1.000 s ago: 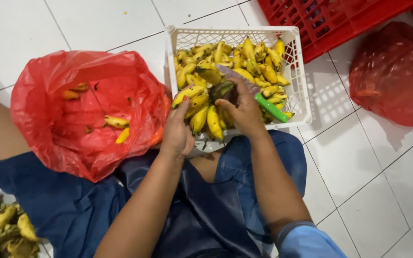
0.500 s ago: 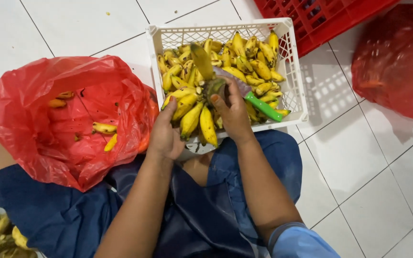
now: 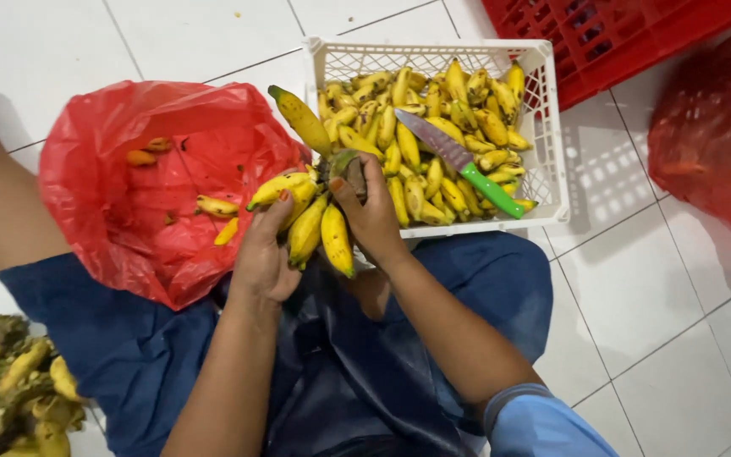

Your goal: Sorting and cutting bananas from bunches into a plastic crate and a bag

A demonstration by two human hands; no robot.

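Yellow banana bunch is gripped in both hands above the lap: left hand fingers curl around its fruits, right hand fingers clamp its stalk. Green-handled knife lies atop bananas in the white crate; red bag sits at the crate's left edge.

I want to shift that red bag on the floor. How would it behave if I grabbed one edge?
The red bag is thin, crumpled plastic, so it would likely sag and fold. Only a few banana pieces lie inside, so it is probably light, and they may slide together.
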